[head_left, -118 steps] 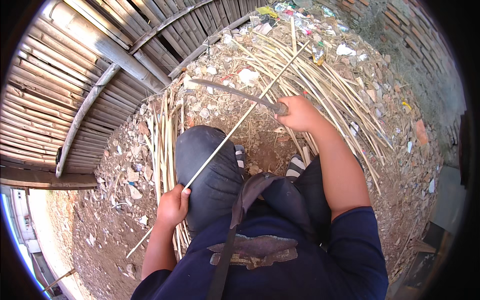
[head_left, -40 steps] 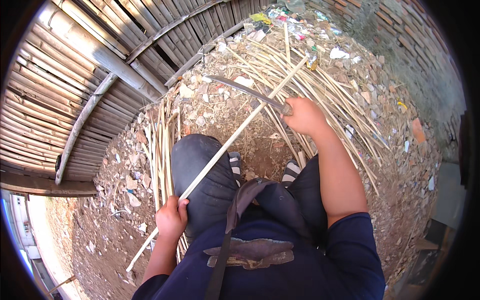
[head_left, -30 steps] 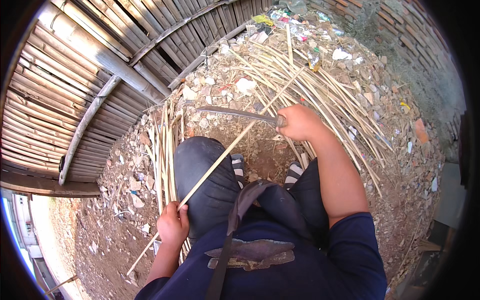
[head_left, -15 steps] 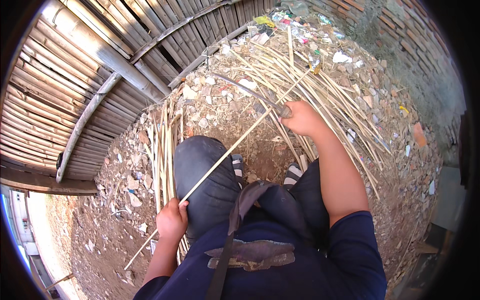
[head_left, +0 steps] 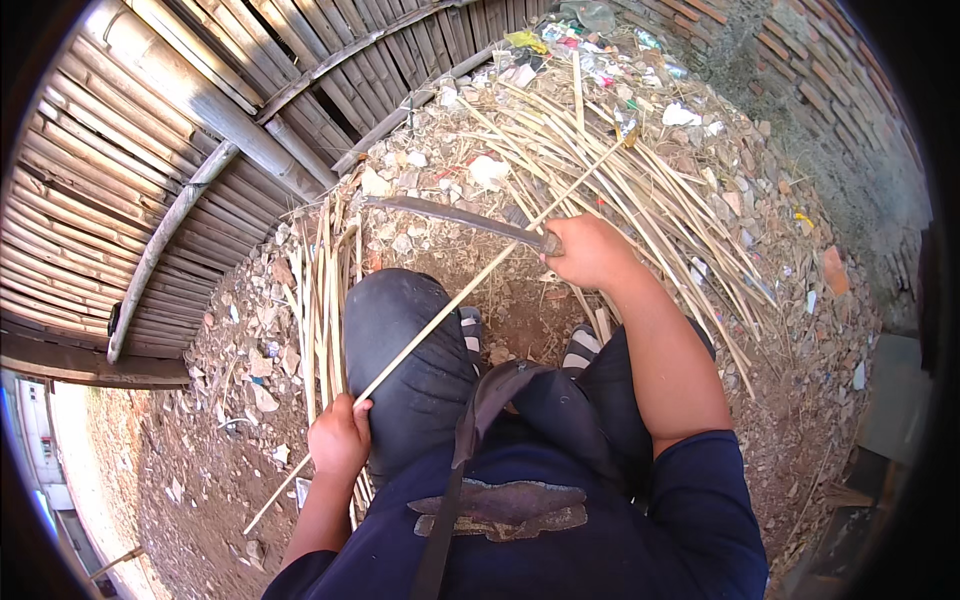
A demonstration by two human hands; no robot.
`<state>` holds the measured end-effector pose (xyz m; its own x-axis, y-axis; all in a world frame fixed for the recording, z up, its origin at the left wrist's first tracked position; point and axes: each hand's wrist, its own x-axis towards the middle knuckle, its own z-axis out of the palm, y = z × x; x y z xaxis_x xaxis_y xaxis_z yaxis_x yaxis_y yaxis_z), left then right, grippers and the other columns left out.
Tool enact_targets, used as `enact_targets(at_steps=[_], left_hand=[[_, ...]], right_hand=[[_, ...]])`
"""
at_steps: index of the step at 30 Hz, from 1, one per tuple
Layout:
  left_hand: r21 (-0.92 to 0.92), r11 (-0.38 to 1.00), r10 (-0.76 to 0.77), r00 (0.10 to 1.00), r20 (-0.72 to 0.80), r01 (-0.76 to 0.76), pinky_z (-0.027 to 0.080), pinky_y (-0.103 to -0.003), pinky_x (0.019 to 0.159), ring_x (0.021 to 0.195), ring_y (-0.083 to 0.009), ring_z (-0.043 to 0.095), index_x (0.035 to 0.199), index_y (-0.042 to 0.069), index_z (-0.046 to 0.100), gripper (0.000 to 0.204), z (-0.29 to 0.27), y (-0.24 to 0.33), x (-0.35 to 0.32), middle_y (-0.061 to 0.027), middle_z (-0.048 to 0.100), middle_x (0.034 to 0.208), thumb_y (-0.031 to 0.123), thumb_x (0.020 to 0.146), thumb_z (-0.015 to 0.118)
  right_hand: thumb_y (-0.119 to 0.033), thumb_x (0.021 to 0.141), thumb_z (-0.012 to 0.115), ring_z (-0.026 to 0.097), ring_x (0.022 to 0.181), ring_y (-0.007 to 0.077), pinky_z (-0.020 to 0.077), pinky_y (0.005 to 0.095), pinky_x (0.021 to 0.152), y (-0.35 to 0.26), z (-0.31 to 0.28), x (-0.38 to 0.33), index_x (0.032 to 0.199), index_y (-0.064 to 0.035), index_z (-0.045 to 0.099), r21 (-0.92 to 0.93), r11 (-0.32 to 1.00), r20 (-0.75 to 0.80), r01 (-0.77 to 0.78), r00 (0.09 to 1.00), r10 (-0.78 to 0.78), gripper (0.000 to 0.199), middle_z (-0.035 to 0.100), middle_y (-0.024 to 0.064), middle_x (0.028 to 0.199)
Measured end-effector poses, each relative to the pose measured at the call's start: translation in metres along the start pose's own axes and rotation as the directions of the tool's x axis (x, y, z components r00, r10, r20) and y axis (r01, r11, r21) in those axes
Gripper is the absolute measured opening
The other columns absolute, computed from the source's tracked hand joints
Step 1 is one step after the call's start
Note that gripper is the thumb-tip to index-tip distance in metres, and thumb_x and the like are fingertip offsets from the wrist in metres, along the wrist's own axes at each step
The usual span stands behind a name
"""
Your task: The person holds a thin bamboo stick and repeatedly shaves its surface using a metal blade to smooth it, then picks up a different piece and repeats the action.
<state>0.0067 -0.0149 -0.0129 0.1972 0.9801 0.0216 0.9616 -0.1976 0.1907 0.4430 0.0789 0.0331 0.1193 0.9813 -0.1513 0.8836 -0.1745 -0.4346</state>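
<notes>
A long, thin bamboo strip [head_left: 432,325] slants across my left knee, from the lower left up to the far right. Near its lower end my left hand [head_left: 340,437] is closed around it. My right hand [head_left: 588,252] grips the handle of a machete [head_left: 455,214], whose dark, slightly curved blade points left. Close to the handle, the blade crosses the strip; I cannot tell whether its edge presses into it. Beyond my right hand lies a loose spread of bamboo strips [head_left: 660,215]. Another bundle of strips [head_left: 325,300] lies left of my left knee.
A bamboo slat wall [head_left: 130,210] with a thick pole runs along the left. At the right stands a brick wall [head_left: 800,70]. The ground [head_left: 215,470] is dirt with stones, and litter [head_left: 600,60] gathers at the far end. My sandalled feet are between the bundles.
The machete's blade has swung down toward me, now lying flatter and pointing left. My right hand has shifted slightly left and nearer. My left hand and the strip have hardly moved.
</notes>
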Motion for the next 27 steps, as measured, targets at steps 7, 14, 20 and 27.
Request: enact_targets(at_steps=[7, 14, 20, 27], left_hand=[[0.003, 1.0, 0.004, 1.0, -0.002, -0.004, 0.051, -0.053, 0.06, 0.065, -0.0434, 0.065, 0.088, 0.006, 0.058, 0.034, 0.004, -0.004, 0.004, -0.0199, 0.066, 0.073, 0.037, 0.101, 0.062], [0.018, 0.999, 0.03, 0.999, -0.016, -0.03, 0.05, -0.054, 0.057, 0.063, -0.0429, 0.064, 0.085, 0.006, 0.055, 0.034, 0.008, -0.009, 0.001, -0.0193, 0.065, 0.07, 0.036, 0.1, 0.063], [0.032, 0.999, 0.018, 1.0, -0.007, -0.018, 0.05, -0.053, 0.058, 0.063, -0.0428, 0.064, 0.085, 0.007, 0.055, 0.034, 0.004, -0.004, 0.004, -0.0194, 0.064, 0.069, 0.036, 0.099, 0.064], [0.005, 1.0, 0.019, 1.0, -0.003, -0.019, 0.051, -0.053, 0.058, 0.064, -0.0433, 0.064, 0.087, 0.006, 0.055, 0.033, 0.011, -0.009, 0.0, -0.0198, 0.065, 0.07, 0.036, 0.099, 0.063]], right_hand=[[-0.029, 0.085, 0.075, 0.07, 0.088, 0.0392, 0.0539, 0.0469, 0.078, 0.047, -0.008, 0.023, 0.105, -0.0036, 0.072, 0.323, 0.926, 0.042, -0.196, 0.98, 0.192, 0.032, 0.073, 0.0217, 0.093], [-0.025, 0.082, 0.074, 0.071, 0.09, 0.0382, 0.0566, 0.0486, 0.08, -0.011, 0.001, -0.003, 0.107, -0.0103, 0.073, -0.045, 0.999, -0.042, 0.01, 0.999, -0.011, 0.029, 0.074, 0.0181, 0.092], [-0.027, 0.084, 0.074, 0.071, 0.09, 0.0382, 0.0557, 0.0485, 0.079, 0.031, -0.006, 0.022, 0.106, -0.0078, 0.073, 0.096, 0.988, -0.137, -0.121, 0.982, 0.133, 0.029, 0.074, 0.019, 0.093], [-0.026, 0.085, 0.074, 0.071, 0.089, 0.0388, 0.0559, 0.0502, 0.078, -0.003, -0.015, -0.007, 0.104, -0.0067, 0.071, -0.052, 0.998, -0.065, -0.033, 0.997, 0.03, 0.027, 0.073, 0.0191, 0.088]])
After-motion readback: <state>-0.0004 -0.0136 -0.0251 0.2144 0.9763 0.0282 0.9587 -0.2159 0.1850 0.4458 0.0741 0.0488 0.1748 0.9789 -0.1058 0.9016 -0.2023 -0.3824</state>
